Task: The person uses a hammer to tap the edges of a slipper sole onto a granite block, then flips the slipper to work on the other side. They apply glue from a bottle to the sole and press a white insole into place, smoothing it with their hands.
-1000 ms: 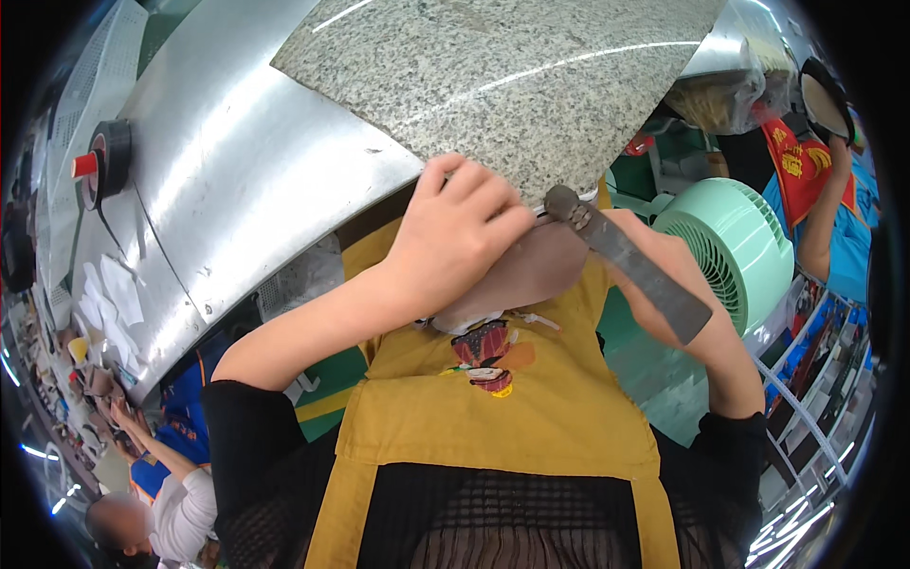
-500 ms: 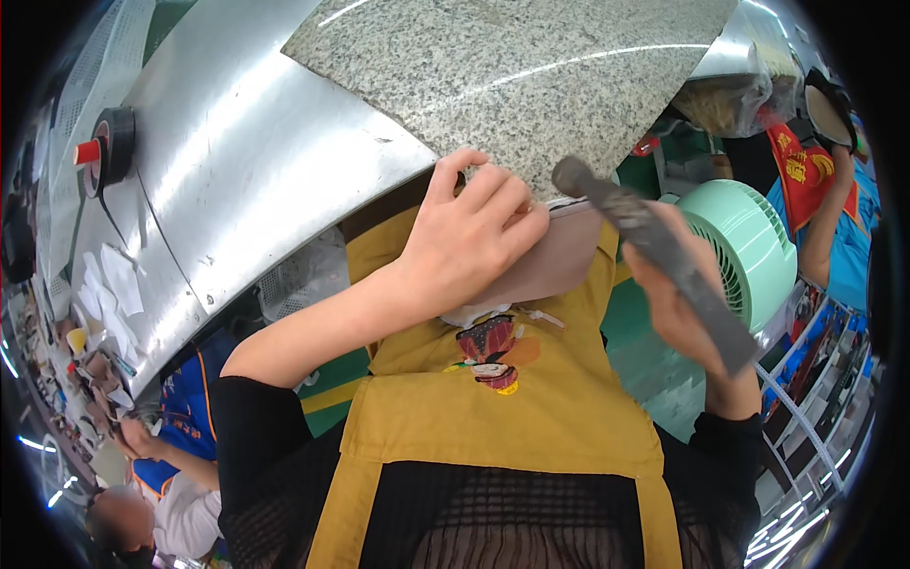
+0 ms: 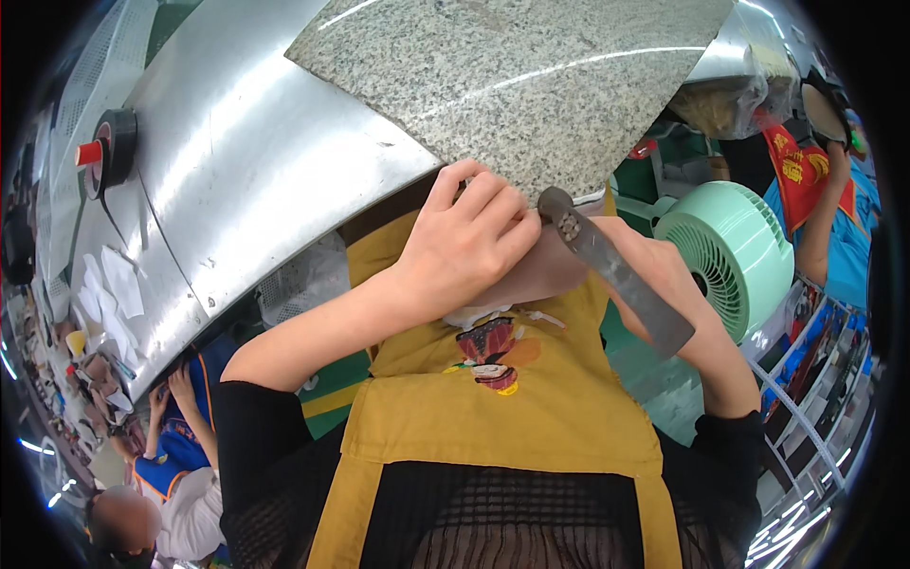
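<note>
At the near edge of the speckled stone slab (image 3: 531, 104) lies a mauve leather-like piece (image 3: 542, 268), hanging down toward my yellow apron (image 3: 502, 417). My left hand (image 3: 464, 237) has its fingers curled and closed on this piece at the slab's edge; the fingertips are partly hidden. My right hand (image 3: 664, 275) grips a dark metal hammer (image 3: 626, 275), whose handle is mostly hidden beneath its head. The hammer's rounded end is right beside my left fingers, over the piece's upper edge; whether it touches cannot be made out.
A steel tabletop (image 3: 246, 142) extends left, bearing a black tape roll (image 3: 118, 147) and white scraps (image 3: 112, 284). A mint-green fan (image 3: 735, 251) stands close to my right forearm. One co-worker (image 3: 190, 503) is at lower left, another (image 3: 834, 209) at far right.
The hammer and my right hand have moved left and slightly down, closer to my left fingers. My left hand stays nearly still. The lower-left co-worker's hands have shifted.
</note>
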